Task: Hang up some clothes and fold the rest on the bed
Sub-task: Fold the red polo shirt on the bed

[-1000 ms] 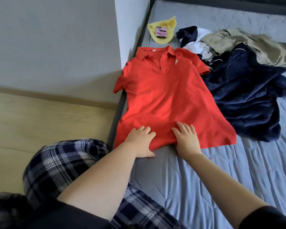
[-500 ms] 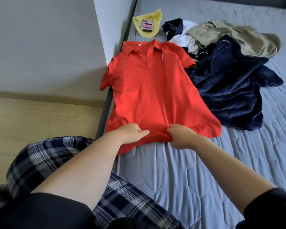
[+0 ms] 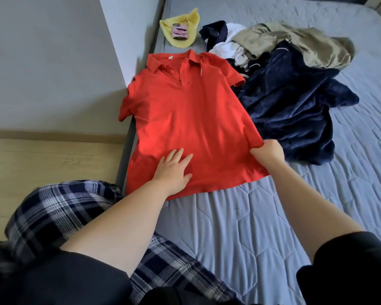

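Note:
A red polo shirt (image 3: pixel 185 119) lies face up on the grey bed (image 3: pixel 240 227), collar away from me, its left side at the mattress edge. My left hand (image 3: pixel 174 170) presses flat on the lower front of the shirt with straight fingers. My right hand (image 3: pixel 267 151) pinches the shirt's right side edge near the hem, lifting it slightly. To the right lies a heap of clothes: a dark blue fleece garment (image 3: pixel 295 111), a beige garment (image 3: pixel 295 42) and a white and navy piece (image 3: pixel 224 38).
A yellow cloth (image 3: pixel 185 38) with a pink phone (image 3: pixel 180 31) on it lies at the head of the bed by the wall (image 3: pixel 53 62). Wooden floor (image 3: pixel 42 164) runs left of the bed. My plaid trouser leg (image 3: pixel 59 212) is at the bed's edge.
Both hands left the hem's middle. The left hand moved up and flattened on the shirt; the right hand moved right and pinched the side edge. The shirt's right side has shifted inward.

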Demonstrator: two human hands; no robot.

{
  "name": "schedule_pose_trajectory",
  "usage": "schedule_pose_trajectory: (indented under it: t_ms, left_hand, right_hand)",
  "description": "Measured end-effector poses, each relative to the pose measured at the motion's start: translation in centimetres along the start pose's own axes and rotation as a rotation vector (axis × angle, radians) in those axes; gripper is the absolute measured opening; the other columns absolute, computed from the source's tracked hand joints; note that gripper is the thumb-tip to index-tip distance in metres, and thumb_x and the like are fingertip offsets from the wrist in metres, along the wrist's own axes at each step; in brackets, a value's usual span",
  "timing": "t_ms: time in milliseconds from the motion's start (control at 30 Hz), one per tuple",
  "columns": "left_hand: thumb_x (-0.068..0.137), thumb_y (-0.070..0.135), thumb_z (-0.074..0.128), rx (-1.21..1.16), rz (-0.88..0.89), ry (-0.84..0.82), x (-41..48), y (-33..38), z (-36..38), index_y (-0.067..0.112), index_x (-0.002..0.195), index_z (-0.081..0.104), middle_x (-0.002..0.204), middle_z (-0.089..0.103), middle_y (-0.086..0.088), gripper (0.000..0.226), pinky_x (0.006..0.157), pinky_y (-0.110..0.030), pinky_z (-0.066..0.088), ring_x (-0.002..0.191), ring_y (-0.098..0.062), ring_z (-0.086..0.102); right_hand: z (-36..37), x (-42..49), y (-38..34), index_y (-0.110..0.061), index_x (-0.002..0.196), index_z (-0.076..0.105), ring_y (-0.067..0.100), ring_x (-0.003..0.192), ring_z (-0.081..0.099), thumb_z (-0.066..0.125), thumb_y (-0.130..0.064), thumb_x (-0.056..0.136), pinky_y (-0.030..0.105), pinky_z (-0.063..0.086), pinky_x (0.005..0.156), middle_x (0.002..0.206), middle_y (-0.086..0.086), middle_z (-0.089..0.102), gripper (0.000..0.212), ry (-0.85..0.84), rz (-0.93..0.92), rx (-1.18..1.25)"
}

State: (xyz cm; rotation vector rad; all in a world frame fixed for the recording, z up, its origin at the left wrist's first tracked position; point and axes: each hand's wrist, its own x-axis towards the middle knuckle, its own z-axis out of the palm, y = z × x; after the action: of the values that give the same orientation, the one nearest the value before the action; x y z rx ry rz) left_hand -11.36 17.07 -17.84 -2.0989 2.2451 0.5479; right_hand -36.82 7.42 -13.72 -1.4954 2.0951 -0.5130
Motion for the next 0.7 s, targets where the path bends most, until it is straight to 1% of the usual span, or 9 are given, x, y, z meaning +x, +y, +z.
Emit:
schedule_pose_trajectory:
  t_ms: [100, 133, 200, 267, 333, 400, 467, 567, 700]
  left_hand:
    - [0.096, 0.043, 0.043, -0.004, -0.054, -0.01, 0.2, -0.6, 0.1, 0.028, 0.152, 0.011, 0.161, 0.001, -0.004, 0.066, 0.117, -0.045, 0.01, 0.147, -0.021, 0.0]
    - [0.096, 0.043, 0.042, -0.001, -0.079, -0.01, 0.2, -0.7, 0.1, 0.028, 0.152, 0.011, 0.161, 0.0, -0.003, 0.066, 0.117, -0.046, 0.009, 0.147, -0.021, -0.001]
    - [0.097, 0.045, 0.04, 0.016, -0.13, -0.024, 0.3, -0.9, 0.1, 0.029, 0.152, 0.01, 0.161, -0.002, -0.002, 0.065, 0.117, -0.048, 0.008, 0.147, -0.022, -0.003]
    - [0.097, 0.047, 0.036, 0.062, -0.159, -0.046, 0.3, -0.9, 0.1, 0.03, 0.152, 0.008, 0.161, -0.004, -0.001, 0.064, 0.117, -0.048, 0.006, 0.147, -0.022, -0.006]
    - [0.098, 0.048, 0.033, 0.095, -0.166, -0.049, 0.3, -0.9, 0.2, 0.031, 0.152, 0.007, 0.161, -0.005, -0.001, 0.063, 0.117, -0.048, 0.005, 0.147, -0.023, -0.008]
    - [0.098, 0.048, 0.032, 0.1, -0.155, -0.038, 0.2, -1.0, 0.4, 0.031, 0.152, 0.006, 0.161, -0.005, -0.002, 0.062, 0.117, -0.048, 0.004, 0.147, -0.023, -0.009]
    - [0.099, 0.048, 0.03, 0.119, -0.136, -0.014, 0.3, -1.2, 0.6, 0.031, 0.152, 0.006, 0.161, -0.004, -0.002, 0.061, 0.117, -0.049, 0.002, 0.147, -0.023, -0.009]
    - [0.099, 0.051, 0.024, 0.239, -0.104, 0.034, 0.8, -1.8, 0.6, 0.032, 0.152, 0.006, 0.161, -0.002, -0.002, 0.059, 0.116, -0.05, -0.003, 0.147, -0.024, -0.009]
    - [0.1, 0.047, 0.025, 0.2, -0.258, 0.142, 2.9, -4.1, -1.1, 0.03, 0.152, 0.009, 0.161, 0.001, -0.004, 0.058, 0.117, -0.049, 0.001, 0.147, -0.025, -0.006]
  right_hand:
    - [-1.4, 0.7, 0.5, 0.004, 0.083, 0.063, 0.022, 0.063, 0.053, 0.066, -0.009, 0.077, 0.035, 0.046, 0.059, 0.069, 0.01, 0.055, 0.015, 0.007, 0.052, 0.417]
    - [-1.6, 0.8, 1.0, 0.004, 0.089, 0.063, 0.022, 0.063, 0.055, 0.066, -0.008, 0.078, 0.035, 0.046, 0.061, 0.072, 0.012, 0.057, 0.017, -0.024, 0.08, 0.387]
    - [-1.4, 0.6, 2.1, 0.003, 0.102, 0.061, 0.029, 0.078, 0.063, 0.06, -0.008, 0.08, 0.036, 0.049, 0.068, 0.088, 0.017, 0.063, 0.024, -0.075, 0.13, -0.077]
    - [-0.7, -0.2, 2.3, -0.004, 0.119, 0.048, 0.035, 0.106, 0.058, 0.053, -0.01, 0.082, 0.041, 0.046, 0.084, 0.117, 0.017, 0.058, 0.038, -0.029, 0.138, -0.463]
    - [0.5, -0.9, 1.5, -0.008, 0.131, 0.036, 0.036, 0.118, 0.047, 0.052, -0.01, 0.082, 0.046, 0.038, 0.094, 0.13, 0.016, 0.047, 0.052, 0.126, -0.038, -0.523]
    - [2.1, -1.3, 0.6, -0.006, 0.138, 0.036, 0.038, 0.121, 0.042, 0.055, -0.008, 0.075, 0.049, 0.033, 0.1, 0.134, 0.018, 0.045, 0.066, 0.282, -0.394, -0.443]
    - [3.8, -1.6, -0.3, -0.007, 0.142, 0.037, 0.037, 0.134, 0.034, 0.052, -0.009, 0.075, 0.051, 0.024, 0.11, 0.144, 0.02, 0.038, 0.069, 0.217, -0.623, -0.437]
    - [6.2, -1.1, -1.0, -0.014, 0.149, 0.026, 0.028, 0.146, 0.011, 0.043, -0.018, 0.088, 0.05, 0.009, 0.116, 0.157, 0.013, 0.016, 0.063, -0.056, -0.627, -0.668]
    - [8.0, 0.3, -4.0, -0.012, 0.149, 0.024, 0.026, 0.146, 0.008, 0.045, -0.019, 0.088, 0.047, 0.007, 0.117, 0.158, 0.013, 0.012, 0.065, 0.01, -0.721, -0.592]
